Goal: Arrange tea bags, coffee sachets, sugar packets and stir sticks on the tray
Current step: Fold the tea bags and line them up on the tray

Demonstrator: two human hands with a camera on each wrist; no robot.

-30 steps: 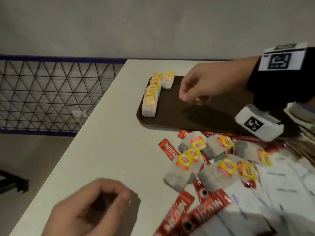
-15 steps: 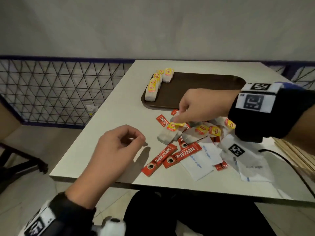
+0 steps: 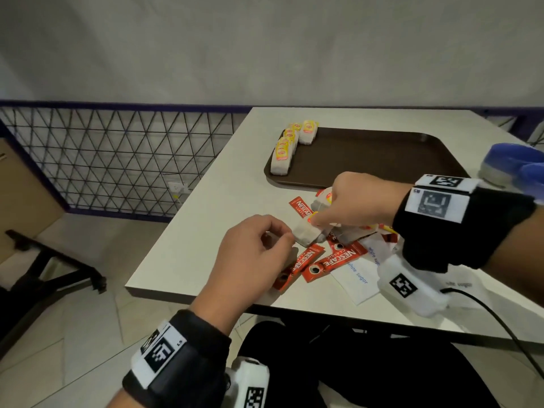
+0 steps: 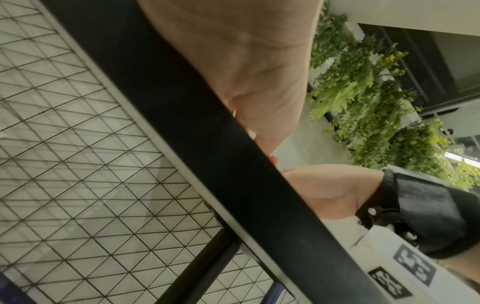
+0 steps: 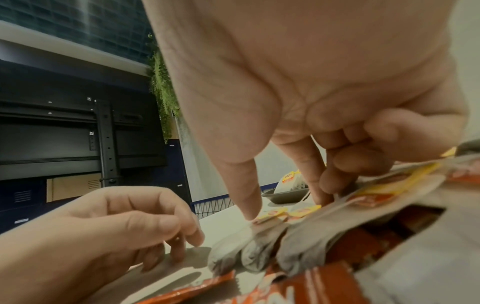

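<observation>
A brown tray (image 3: 382, 160) lies at the back of the table, with several yellow-tagged tea bags (image 3: 282, 154) lined along its left edge. In front of it is a loose pile of tea bags, red coffee sachets (image 3: 332, 260) and white sugar packets (image 3: 357, 278). My right hand (image 3: 321, 223) reaches into the pile, thumb and curled fingers pinching the tag end of a tea bag (image 3: 304, 234). In the right wrist view that tea bag (image 5: 233, 253) lies under the right hand (image 5: 285, 201). My left hand (image 3: 282, 235) hovers beside the bag, fingers loosely curled and holding nothing.
The pile sits near the table's front edge (image 3: 206, 295). A blue object (image 3: 512, 163) stands right of the tray. A wire mesh fence (image 3: 117, 160) runs along the left, and a black cable (image 3: 500, 319) trails off the table at the right.
My right hand came back from the tray to the pile and took hold of a tea bag's tag. My left hand moved up from the near table corner to beside that bag.
</observation>
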